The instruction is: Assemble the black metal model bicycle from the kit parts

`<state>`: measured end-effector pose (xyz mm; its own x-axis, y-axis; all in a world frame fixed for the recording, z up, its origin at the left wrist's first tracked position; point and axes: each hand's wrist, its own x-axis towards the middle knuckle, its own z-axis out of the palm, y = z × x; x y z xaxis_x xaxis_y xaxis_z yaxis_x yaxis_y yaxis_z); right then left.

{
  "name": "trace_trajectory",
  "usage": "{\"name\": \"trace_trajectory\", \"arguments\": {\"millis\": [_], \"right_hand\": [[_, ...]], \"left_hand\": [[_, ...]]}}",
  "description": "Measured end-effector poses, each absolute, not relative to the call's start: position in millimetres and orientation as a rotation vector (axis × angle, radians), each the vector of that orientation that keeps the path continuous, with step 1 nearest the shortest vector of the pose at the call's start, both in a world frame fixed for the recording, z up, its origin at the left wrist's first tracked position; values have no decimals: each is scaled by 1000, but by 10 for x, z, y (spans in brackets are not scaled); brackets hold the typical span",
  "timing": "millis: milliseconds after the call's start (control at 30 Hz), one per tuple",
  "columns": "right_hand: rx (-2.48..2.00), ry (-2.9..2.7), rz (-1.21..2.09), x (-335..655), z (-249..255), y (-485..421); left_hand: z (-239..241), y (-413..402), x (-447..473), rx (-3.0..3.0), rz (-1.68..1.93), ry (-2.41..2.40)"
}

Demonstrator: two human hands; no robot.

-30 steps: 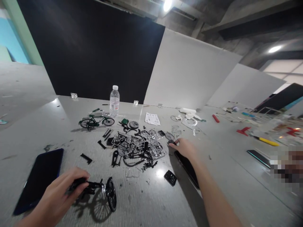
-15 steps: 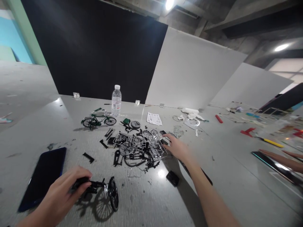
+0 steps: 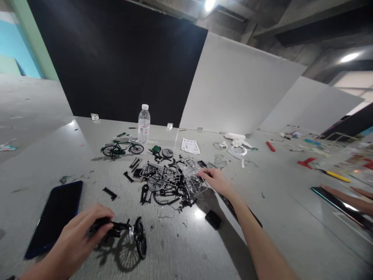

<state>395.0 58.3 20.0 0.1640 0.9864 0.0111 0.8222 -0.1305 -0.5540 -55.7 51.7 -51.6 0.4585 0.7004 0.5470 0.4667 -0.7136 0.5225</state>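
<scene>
Thumb and fingers of my left hand (image 3: 83, 229) are wrapped round the rear of a black model bicycle (image 3: 124, 229), whose front wheel (image 3: 140, 238) points right. My right hand (image 3: 217, 179) is closed in a pinch at the right side of a heap of model parts. Whatever sits between its fingertips is mostly hidden, with something dark showing there. Right beside the fingertips lies a silver-grey parts frame (image 3: 194, 184). Black frames and loose wheels (image 3: 154, 184) fill the rest of the heap. Behind it stands a finished-looking green model bicycle (image 3: 122, 148).
A large dark phone (image 3: 55, 217) lies at left, and a small black box (image 3: 213, 220) in front of the heap. Farther back are a water bottle (image 3: 143, 124) and an instruction sheet (image 3: 190, 146). Another person's hand (image 3: 338, 196) rests on a dark device at right, near a red-and-yellow hammer-like tool (image 3: 323, 171).
The fingers of my right hand, apart over the heap before, have come together in a pinch. My left hand keeps hold of the black model bicycle in the same place.
</scene>
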Motion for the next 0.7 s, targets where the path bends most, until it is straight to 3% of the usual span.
{"name": "trace_trajectory", "arguments": {"millis": [700], "right_hand": [[-2087, -1415, 380, 4027, 39, 683]], "left_hand": [[-488, 523, -556, 2444, 1118, 1005]]}}
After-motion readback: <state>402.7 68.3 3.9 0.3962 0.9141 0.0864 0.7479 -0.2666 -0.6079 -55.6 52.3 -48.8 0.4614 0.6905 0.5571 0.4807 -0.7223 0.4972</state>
